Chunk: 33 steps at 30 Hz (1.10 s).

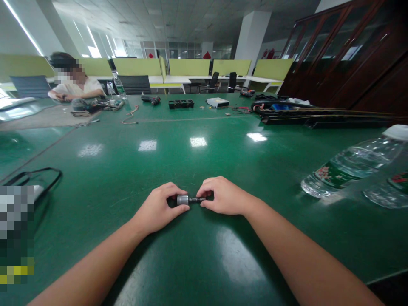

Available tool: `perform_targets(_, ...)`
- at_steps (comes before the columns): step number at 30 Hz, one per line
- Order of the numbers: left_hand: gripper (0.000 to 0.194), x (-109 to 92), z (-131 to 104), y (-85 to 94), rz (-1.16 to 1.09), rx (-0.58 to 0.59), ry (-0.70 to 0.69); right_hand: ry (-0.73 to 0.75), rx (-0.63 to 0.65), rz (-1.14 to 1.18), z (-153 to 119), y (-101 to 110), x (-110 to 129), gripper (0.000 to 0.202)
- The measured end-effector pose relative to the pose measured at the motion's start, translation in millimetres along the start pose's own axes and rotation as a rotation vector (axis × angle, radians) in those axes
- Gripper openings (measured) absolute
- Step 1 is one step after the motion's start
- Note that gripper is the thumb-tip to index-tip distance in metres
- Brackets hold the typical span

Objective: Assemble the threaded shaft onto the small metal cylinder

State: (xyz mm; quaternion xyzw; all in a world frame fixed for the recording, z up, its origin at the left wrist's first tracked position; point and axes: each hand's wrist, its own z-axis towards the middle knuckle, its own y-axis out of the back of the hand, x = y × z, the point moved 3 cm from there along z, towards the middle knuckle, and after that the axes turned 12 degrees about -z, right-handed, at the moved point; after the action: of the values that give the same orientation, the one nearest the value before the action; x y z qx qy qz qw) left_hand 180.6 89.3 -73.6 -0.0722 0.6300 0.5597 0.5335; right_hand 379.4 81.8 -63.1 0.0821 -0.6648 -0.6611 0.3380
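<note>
My left hand (164,207) pinches a short silver metal cylinder (182,200) between thumb and fingers. From its right end runs a thin dark ridged shaft (194,199), lying roughly level and pointing right. The thumb and fingertips of my right hand (219,196) close on the far end of that shaft. The cylinder looks like a small motor, but its exact kind cannot be made out. Both hands are low over the green table (165,161), close together, and the fingers hide both ends of the part.
Water bottles (350,165) stand at the right. A dark strap (47,172) lies at the left edge. Across the table are a power drill (151,100), a black slotted part (181,104), a white-topped box (217,102) and long dark strips (318,115). Another person (76,83) sits far left.
</note>
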Motion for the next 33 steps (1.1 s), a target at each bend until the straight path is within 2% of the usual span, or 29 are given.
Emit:
perform_targets(17, 0.024, -2, 1, 1.0, 0.018, 0.009, 0.009, -0.023, 0.016, -0.036, -4, 5, -6, 0.015)
perform_targets(27, 0.024, -4, 2, 1.2, 0.02, 0.012, 0.029, -0.118, 0.028, -0.088, -12, 20, -24, 0.017)
perform_targets(33, 0.023, -4, 2, 0.8, 0.008, 0.012, 0.035, -0.077, 0.035, -0.082, -12, 18, -22, 0.016)
